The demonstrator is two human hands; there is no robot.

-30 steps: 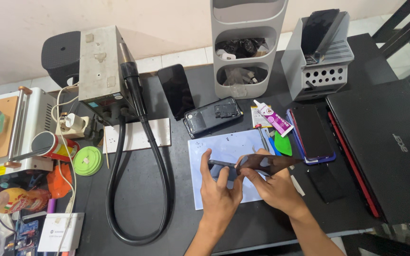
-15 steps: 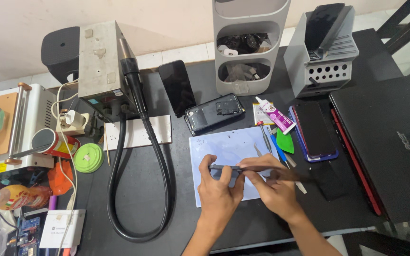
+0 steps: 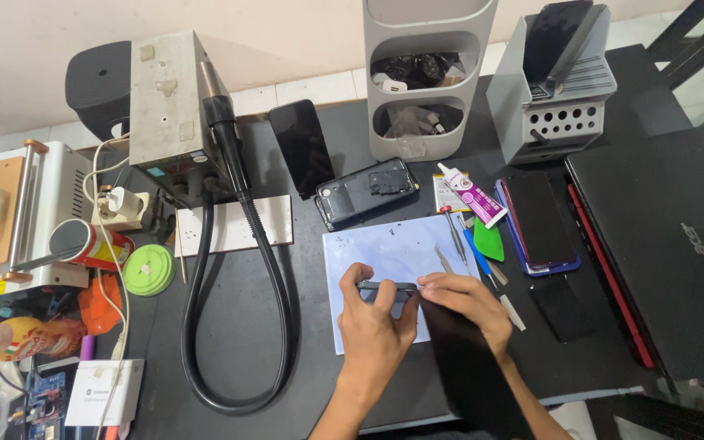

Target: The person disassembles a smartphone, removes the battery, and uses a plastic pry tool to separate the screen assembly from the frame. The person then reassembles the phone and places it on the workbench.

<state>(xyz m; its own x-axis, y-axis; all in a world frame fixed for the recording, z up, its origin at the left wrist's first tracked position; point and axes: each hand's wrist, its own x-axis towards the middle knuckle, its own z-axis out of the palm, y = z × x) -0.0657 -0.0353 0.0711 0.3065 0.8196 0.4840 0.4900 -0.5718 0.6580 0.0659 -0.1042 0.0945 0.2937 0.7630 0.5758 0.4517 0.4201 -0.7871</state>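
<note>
My left hand (image 3: 376, 324) grips a dark phone frame (image 3: 389, 287) on edge over a pale blue work mat (image 3: 385, 253). My right hand (image 3: 470, 303) pinches the right end of that frame and a black screen panel (image 3: 470, 367) that hangs down from it toward me. Both hands touch at the frame. Thin metal tweezers (image 3: 444, 259) and a slim screwdriver (image 3: 455, 235) lie on the mat just beyond my right hand.
An open phone body (image 3: 366, 192), a black phone (image 3: 301, 148), a glue tube (image 3: 472, 194), a green pick (image 3: 489, 241) and a phone in a purple case (image 3: 538, 220) lie nearby. A hot-air station (image 3: 169, 102) with black hose (image 3: 238, 326), grey organiser (image 3: 425, 77) and laptop (image 3: 670, 244) surround them.
The black screen panel has swung from lying level across the frame to hanging down toward me under my right hand. My hands stay over the mat.
</note>
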